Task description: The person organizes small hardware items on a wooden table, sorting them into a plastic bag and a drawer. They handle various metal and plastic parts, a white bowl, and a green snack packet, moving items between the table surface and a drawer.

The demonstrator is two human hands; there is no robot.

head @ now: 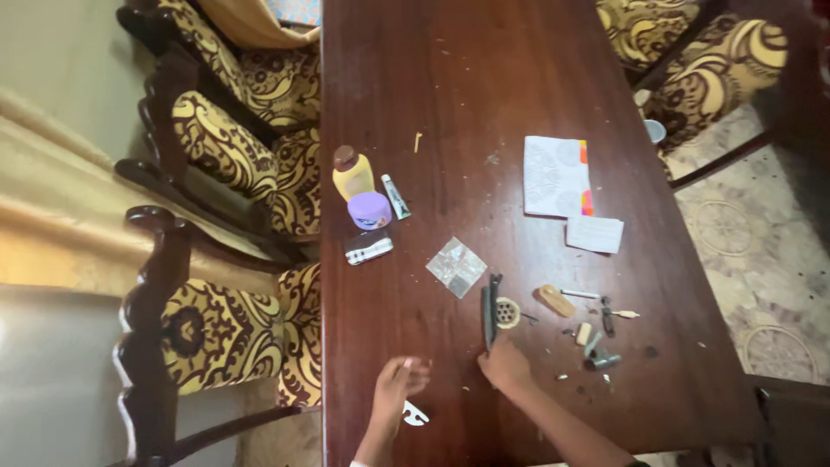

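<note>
My left hand (pixel 396 387) rests on the dark wooden table (pixel 484 78) near the front edge, fingers loosely curled, holding nothing I can see; a small white curved piece (pixel 414 416) lies just below it. My right hand (pixel 506 367) touches the lower end of a long dark narrow tool (pixel 490 309) lying on the table. Beside that tool sits a small round tan slotted disc (pixel 507 312). A square of shiny foil-like paper (pixel 456 266) lies just above.
A yellow bottle (pixel 353 174), purple-lidded jar (pixel 370 210), small tube (pixel 396 196) and flat silver pack (pixel 368 251) stand at the left. Patterned cloth (pixel 556 175), a white card (pixel 594 234), a tan wooden piece (pixel 555 300) and several small parts lie at right. Patterned chairs (pixel 225 333) flank the table.
</note>
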